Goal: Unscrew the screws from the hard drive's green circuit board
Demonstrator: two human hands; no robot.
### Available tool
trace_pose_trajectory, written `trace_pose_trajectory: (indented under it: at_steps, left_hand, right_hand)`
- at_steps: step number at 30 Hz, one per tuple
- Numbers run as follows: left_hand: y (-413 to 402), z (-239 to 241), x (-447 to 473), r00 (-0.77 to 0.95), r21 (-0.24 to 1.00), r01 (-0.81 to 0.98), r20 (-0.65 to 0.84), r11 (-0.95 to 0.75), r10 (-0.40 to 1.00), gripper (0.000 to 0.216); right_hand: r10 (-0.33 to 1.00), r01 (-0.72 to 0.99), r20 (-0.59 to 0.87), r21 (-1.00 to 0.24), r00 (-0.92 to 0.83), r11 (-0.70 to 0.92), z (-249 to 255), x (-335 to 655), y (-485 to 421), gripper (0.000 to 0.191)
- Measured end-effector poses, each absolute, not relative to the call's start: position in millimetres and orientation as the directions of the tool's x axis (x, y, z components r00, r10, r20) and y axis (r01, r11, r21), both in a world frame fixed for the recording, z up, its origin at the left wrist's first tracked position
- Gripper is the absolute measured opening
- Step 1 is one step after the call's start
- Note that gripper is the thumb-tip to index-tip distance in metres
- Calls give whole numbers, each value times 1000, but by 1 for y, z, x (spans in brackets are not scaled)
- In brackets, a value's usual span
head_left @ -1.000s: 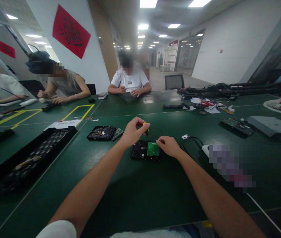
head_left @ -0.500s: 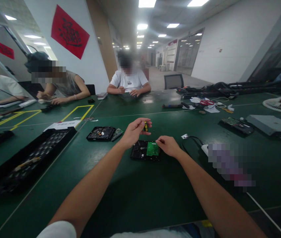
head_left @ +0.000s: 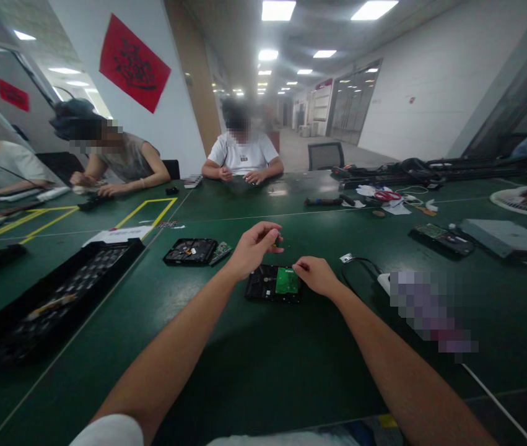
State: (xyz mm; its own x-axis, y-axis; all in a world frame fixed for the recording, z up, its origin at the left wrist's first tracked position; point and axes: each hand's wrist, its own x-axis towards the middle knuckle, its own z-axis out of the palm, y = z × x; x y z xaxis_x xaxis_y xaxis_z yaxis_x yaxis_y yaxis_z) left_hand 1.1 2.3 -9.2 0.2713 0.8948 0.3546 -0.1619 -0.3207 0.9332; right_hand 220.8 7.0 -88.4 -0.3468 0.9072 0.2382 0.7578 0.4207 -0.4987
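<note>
Electronics workshop: green worktable [head_left: 254, 384], opened hard drives [head_left: 273, 282], parts tray [head_left: 54, 297].

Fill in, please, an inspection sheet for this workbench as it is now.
Surface: green table, yellow tape marks at left.
Job's things: hard drive with green circuit board, lying flat; small tool.
Clutter: second hard drive; black tray; red scissors.
Hands: left hand pinches the small tool above the hard drive; right hand, curled, at its right edge.
Cables: black cable beside the right hand.
Surroundings: co-workers seated at the far side.

No legible text; only blurred black characters on red wall banner [head_left: 134, 64]
</note>
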Motion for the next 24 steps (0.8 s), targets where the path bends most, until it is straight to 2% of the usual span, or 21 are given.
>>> trace_pose_trajectory:
  at_steps: [3,12,19,24]
  left_hand:
    - [3,-9,1,300,938,-182,338,-294,892,33]
    - [5,-12,-2,182,923,33,373,-384,910,36]
    - [-1,-4,-3,321,942,-109,335,-316,886,36]
    - [-2,-5,-2,289,933,-83,358,-349,888,32]
  right_hand:
    - [906,756,233,-500,-353,423,-89,221,8,28]
    - [915,768,216,-497,-340,403,-86,220,5,28]
    - [911,757,219,-507,-350,413,-87,220,5,28]
    - [912,763,222,-500,-345,410,-86,220,5,27]
